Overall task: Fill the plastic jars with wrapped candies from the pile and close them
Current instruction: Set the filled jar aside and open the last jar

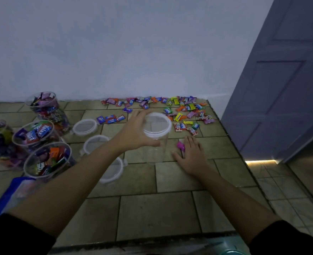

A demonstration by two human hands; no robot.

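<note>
An empty clear plastic jar stands upright in the middle of the tiled counter, its white rim open. My left hand grips it around the top from the left. My right hand lies flat on the counter just right of the jar, fingers over a pink wrapped candy. The pile of wrapped candies is spread along the back wall and far right corner. Several filled jars without lids stand at the left.
Three white-rimmed lids lie between the filled jars and my left arm. A blue plastic bag lies at the front left. The counter ends at the right, beside a grey door.
</note>
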